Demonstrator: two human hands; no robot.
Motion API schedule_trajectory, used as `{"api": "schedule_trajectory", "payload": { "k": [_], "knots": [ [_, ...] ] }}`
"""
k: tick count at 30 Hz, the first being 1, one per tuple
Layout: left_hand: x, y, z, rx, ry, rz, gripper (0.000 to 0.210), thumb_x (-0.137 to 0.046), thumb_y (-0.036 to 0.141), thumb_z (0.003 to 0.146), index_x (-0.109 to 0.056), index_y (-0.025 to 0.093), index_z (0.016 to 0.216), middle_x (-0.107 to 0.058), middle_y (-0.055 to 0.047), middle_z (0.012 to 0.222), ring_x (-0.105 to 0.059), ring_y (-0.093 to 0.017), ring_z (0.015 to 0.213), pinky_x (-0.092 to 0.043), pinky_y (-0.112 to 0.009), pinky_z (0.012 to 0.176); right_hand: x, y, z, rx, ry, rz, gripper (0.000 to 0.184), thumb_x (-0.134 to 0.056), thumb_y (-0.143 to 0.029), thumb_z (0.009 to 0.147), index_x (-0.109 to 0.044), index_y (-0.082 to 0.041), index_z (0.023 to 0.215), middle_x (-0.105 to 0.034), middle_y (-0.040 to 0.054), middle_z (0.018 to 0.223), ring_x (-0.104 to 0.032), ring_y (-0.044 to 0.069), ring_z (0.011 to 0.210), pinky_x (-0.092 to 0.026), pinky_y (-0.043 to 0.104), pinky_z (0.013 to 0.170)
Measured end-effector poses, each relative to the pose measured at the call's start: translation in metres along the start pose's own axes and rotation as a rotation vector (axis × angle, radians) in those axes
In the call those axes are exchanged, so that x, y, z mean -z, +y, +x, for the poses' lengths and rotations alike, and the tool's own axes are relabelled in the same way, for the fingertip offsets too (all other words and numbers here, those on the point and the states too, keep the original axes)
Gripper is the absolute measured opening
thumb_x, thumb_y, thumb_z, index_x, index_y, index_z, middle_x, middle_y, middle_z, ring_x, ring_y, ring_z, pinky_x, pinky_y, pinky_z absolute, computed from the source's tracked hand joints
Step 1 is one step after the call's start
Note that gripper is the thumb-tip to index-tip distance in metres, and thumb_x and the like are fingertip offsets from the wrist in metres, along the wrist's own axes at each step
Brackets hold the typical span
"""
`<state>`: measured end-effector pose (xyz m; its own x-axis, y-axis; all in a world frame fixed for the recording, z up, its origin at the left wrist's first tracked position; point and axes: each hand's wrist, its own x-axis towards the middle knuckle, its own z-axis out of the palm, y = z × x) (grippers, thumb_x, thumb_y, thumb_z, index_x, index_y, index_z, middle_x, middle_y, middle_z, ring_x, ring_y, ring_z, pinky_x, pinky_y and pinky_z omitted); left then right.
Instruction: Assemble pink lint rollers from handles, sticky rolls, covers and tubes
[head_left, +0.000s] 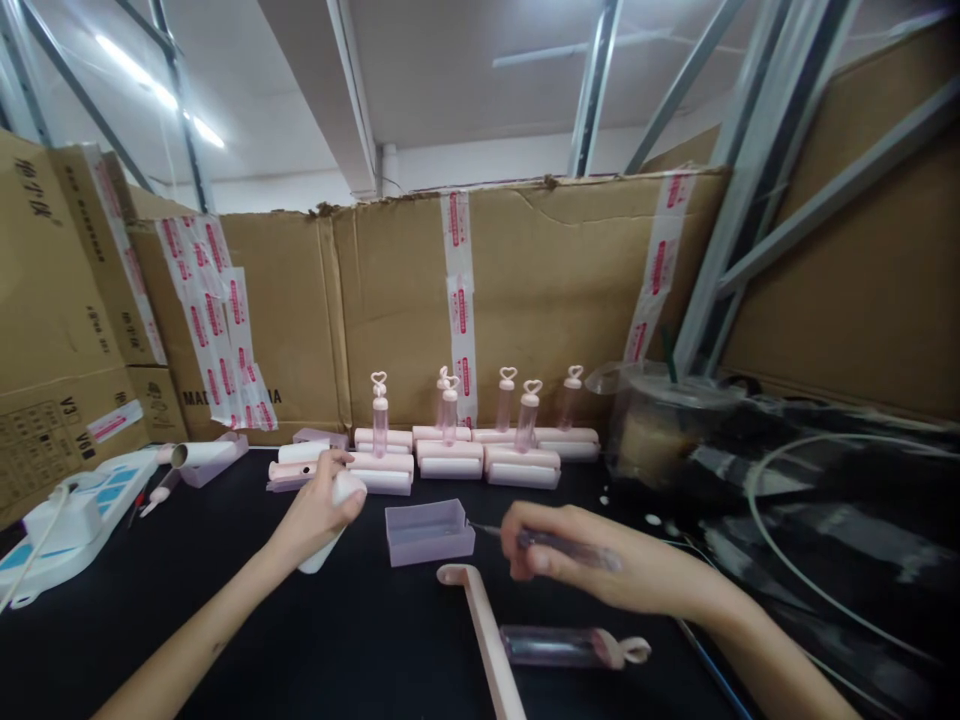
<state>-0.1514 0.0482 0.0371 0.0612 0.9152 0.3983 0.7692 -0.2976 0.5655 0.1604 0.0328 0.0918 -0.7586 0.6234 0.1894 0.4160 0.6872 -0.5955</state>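
My left hand (319, 505) is closed around a white roll (321, 555), which slants down out of the fist. In my right hand (600, 560) is a screwdriver (574, 550) with a see-through handle. Its thin shaft points left, its tip close to the right end of an open lilac plastic box (431, 545); I cannot tell whether they touch. Below the box lies a long pink bent strip (487, 635). Beside that strip lies a clear tube handle (555, 647) with a pink cap and loop.
Several pink lint rollers (450, 458) with upright clear handles stand at the back before a cardboard wall (555, 280). Far left are a power strip (67, 530) and another lilac box (214, 460) with a roll. A lidded drink cup (652, 430) and loose cable (757, 500) occupy the right.
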Motion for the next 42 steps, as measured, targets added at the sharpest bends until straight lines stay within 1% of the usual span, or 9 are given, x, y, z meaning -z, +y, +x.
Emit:
{"api": "schedule_trajectory", "payload": {
  "k": [2, 3, 5, 7, 11, 16, 23, 36, 42],
  "knots": [
    [0.001, 0.010, 0.005, -0.043, -0.016, -0.017, 0.034, -0.039, 0.030, 0.078, -0.033, 0.019, 0.110, -0.060, -0.005, 0.092, -0.062, -0.021, 0.077, -0.045, -0.034, 0.073, -0.007, 0.000, 0.006, 0.053, 0.124, 0.172, 0.045, -0.026, -0.054, 0.090, -0.045, -0.020, 0.113, -0.055, 0.0014, 0.076, -0.053, 0.012, 0.057, -0.044, 0.025, 0.059],
    [0.001, 0.018, 0.008, -0.059, -0.036, 0.038, 0.034, -0.041, 0.029, 0.076, -0.034, 0.020, 0.108, -0.061, -0.004, 0.089, -0.062, -0.021, 0.076, -0.045, -0.034, 0.071, -0.013, 0.001, 0.010, 0.082, 0.182, 0.210, 0.043, -0.025, -0.051, 0.091, -0.043, -0.020, 0.115, -0.054, 0.0019, 0.078, -0.053, 0.012, 0.060, -0.045, 0.026, 0.062],
    [-0.004, 0.035, 0.013, -0.098, -0.066, 0.221, 0.036, -0.046, 0.029, 0.072, -0.036, 0.019, 0.105, -0.063, -0.005, 0.085, -0.063, -0.023, 0.073, -0.045, -0.032, 0.066, -0.028, 0.003, 0.019, 0.147, 0.304, 0.174, 0.032, -0.033, -0.044, 0.092, -0.048, -0.020, 0.107, -0.054, 0.0032, 0.083, -0.055, 0.014, 0.071, -0.044, 0.027, 0.069],
    [-0.012, 0.052, 0.017, -0.151, -0.077, 0.403, 0.037, -0.049, 0.032, 0.070, -0.037, 0.018, 0.102, -0.064, -0.007, 0.082, -0.064, -0.026, 0.071, -0.045, -0.032, 0.062, -0.041, 0.006, 0.027, 0.199, 0.353, 0.112, 0.019, -0.043, -0.035, 0.090, -0.053, -0.020, 0.096, -0.054, 0.0047, 0.090, -0.054, 0.016, 0.085, -0.043, 0.027, 0.077],
    [-0.026, 0.068, 0.022, -0.229, -0.091, 0.506, 0.037, -0.048, 0.033, 0.069, -0.039, 0.015, 0.100, -0.066, -0.011, 0.077, -0.064, -0.031, 0.073, -0.045, -0.035, 0.060, -0.056, 0.014, 0.033, 0.203, 0.382, 0.102, 0.015, -0.042, -0.025, 0.091, -0.055, -0.019, 0.096, -0.054, 0.0043, 0.091, -0.054, 0.014, 0.084, -0.042, 0.025, 0.077],
    [-0.032, 0.062, 0.021, -0.257, -0.082, 0.562, 0.034, -0.045, 0.033, 0.071, -0.041, 0.014, 0.099, -0.066, -0.012, 0.077, -0.064, -0.031, 0.070, -0.044, -0.033, 0.057, -0.059, 0.020, 0.033, 0.182, 0.398, 0.139, 0.018, -0.041, -0.026, 0.092, -0.056, -0.017, 0.091, -0.054, 0.0038, 0.087, -0.054, 0.014, 0.080, -0.043, 0.024, 0.073],
    [-0.033, 0.049, 0.011, -0.232, -0.076, 0.571, 0.030, -0.043, 0.033, 0.073, -0.040, 0.015, 0.097, -0.066, -0.008, 0.076, -0.064, -0.026, 0.067, -0.043, -0.029, 0.054, -0.067, 0.016, 0.031, 0.150, 0.314, 0.088, 0.020, -0.039, -0.028, 0.092, -0.057, -0.019, 0.092, -0.055, 0.0028, 0.084, -0.055, 0.014, 0.077, -0.044, 0.025, 0.075],
    [-0.032, 0.050, 0.008, -0.211, -0.125, 0.550, 0.032, -0.049, 0.033, 0.069, -0.038, 0.018, 0.096, -0.067, -0.005, 0.075, -0.065, -0.027, 0.070, -0.041, -0.028, 0.052, -0.069, 0.008, 0.030, 0.250, 0.308, -0.054, 0.020, -0.037, -0.026, 0.093, -0.056, -0.020, 0.093, -0.059, 0.0040, 0.084, -0.054, 0.015, 0.078, -0.043, 0.029, 0.074],
    [-0.032, 0.050, 0.008, -0.205, -0.124, 0.558, 0.028, -0.046, 0.032, 0.072, -0.038, 0.018, 0.096, -0.066, -0.005, 0.074, -0.065, -0.026, 0.069, -0.041, -0.028, 0.053, -0.068, 0.009, 0.029, 0.231, 0.328, -0.083, 0.017, -0.036, -0.022, 0.093, -0.054, -0.020, 0.093, -0.058, 0.0027, 0.082, -0.053, 0.015, 0.080, -0.040, 0.029, 0.076]
  ]
}}
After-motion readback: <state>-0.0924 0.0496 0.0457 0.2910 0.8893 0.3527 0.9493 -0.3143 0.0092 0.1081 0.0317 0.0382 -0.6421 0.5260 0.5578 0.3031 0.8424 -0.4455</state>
